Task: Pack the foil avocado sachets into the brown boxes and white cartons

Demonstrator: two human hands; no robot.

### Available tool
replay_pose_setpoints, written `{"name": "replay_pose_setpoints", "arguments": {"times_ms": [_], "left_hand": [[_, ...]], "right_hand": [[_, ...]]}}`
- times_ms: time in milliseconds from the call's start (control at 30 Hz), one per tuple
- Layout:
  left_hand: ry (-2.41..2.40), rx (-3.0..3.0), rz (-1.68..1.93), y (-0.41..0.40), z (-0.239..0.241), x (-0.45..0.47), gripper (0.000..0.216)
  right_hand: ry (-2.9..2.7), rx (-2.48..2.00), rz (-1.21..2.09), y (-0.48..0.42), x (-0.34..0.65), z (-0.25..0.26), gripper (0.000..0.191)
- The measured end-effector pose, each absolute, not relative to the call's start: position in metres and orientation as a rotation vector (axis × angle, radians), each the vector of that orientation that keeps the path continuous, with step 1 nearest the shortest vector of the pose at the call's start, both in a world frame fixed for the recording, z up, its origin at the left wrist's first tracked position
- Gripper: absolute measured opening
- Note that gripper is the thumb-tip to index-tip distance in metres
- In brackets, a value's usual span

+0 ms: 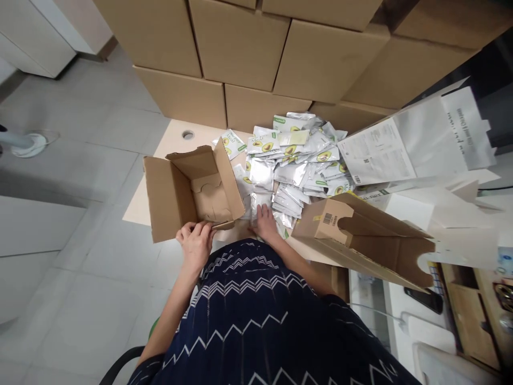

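At the left of the table stands an empty cardboard box point(204, 184) with its flaps raised. My left hand point(195, 240) is closed on the near edge of this box. My right hand point(265, 222) rests on a silver sachet point(260, 200), its fingers stretched out over the near side of a pile. That pile of sachets point(292, 166) spreads across the middle of the table; some show silver backs, others white and green fronts with avocado pictures. One white-green sachet point(232, 143) lies just behind the box.
Large closed cartons point(244, 48) are stacked along the back. An open-ended brown carton point(360, 235) lies at right, near a grey plastic mailing bag point(425, 139) with a label. A dark phone point(424, 299) is at lower right. Beyond the table's left edge is tiled floor point(100, 160).
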State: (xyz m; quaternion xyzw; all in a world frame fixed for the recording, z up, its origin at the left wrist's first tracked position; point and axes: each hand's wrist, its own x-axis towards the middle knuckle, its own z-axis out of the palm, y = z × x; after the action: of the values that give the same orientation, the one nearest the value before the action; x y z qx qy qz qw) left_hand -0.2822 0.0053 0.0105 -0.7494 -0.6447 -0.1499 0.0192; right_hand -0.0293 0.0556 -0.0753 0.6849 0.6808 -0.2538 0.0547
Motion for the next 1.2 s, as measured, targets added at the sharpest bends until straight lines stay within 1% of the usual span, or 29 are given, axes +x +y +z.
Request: {"name": "replay_pose_setpoints", "arguments": {"times_ms": [33, 167, 267, 367, 467, 533, 633, 700, 800, 867, 933, 1000, 1067, 1200], "left_hand": [[-1.994, -2.337, -0.459, 0.006, 0.009, -0.282, 0.022], [-1.956, -2.402, -0.468, 0.008, 0.002, -0.281, 0.021], [-1.954, -2.416, -0.475, 0.008, -0.002, -0.282, 0.022], [-1.965, -2.417, -0.462, 0.007, -0.002, -0.284, 0.025], [-1.961, -2.435, -0.465, 0.007, -0.001, -0.286, 0.027], [-1.951, -2.459, -0.485, 0.008, 0.001, -0.288, 0.027], [-1.937, -2.506, -0.499, 0.008, 0.002, -0.289, 0.027], [-1.927, -2.532, -0.486, 0.008, 0.002, -0.289, 0.027], [-1.924, -2.546, -0.459, 0.007, 0.004, -0.287, 0.027], [-1.939, -2.545, -0.446, 0.006, 0.006, -0.285, 0.027], [-1.968, -2.538, -0.431, 0.006, 0.007, -0.284, 0.028], [-1.994, -2.533, -0.413, 0.005, 0.007, -0.283, 0.03], [-2.002, -2.536, -0.399, 0.005, 0.006, -0.283, 0.03], [-2.005, -2.532, -0.409, 0.005, 0.005, -0.282, 0.029]], "right_hand": [[2.072, 2.086, -0.724, 0.052, -0.032, -0.084, 0.093], [2.167, 2.082, -0.653, 0.052, -0.031, -0.1, 0.07], [2.225, 2.082, -0.699, 0.057, -0.026, -0.095, 0.057], [2.226, 2.241, -0.823, 0.066, -0.022, -0.08, 0.052], [2.152, 2.581, -1.024, 0.082, -0.013, -0.048, 0.052], [2.126, 2.862, -1.072, 0.094, -0.002, -0.018, 0.053], [2.333, 3.171, -0.912, 0.108, 0.016, 0.041, 0.052], [2.643, 3.15, -0.782, 0.111, 0.022, 0.084, 0.047], [3.081, 2.781, -0.727, 0.112, 0.016, 0.141, 0.041], [3.251, 2.387, -0.815, 0.115, 0.001, 0.168, 0.04], [3.287, 1.947, -0.898, 0.122, -0.024, 0.183, 0.038], [3.193, 1.552, -0.881, 0.133, -0.054, 0.186, 0.032], [3.034, 1.222, -0.799, 0.145, -0.089, 0.179, 0.026], [2.727, 0.773, -0.714, 0.164, -0.155, 0.143, 0.025]]}}
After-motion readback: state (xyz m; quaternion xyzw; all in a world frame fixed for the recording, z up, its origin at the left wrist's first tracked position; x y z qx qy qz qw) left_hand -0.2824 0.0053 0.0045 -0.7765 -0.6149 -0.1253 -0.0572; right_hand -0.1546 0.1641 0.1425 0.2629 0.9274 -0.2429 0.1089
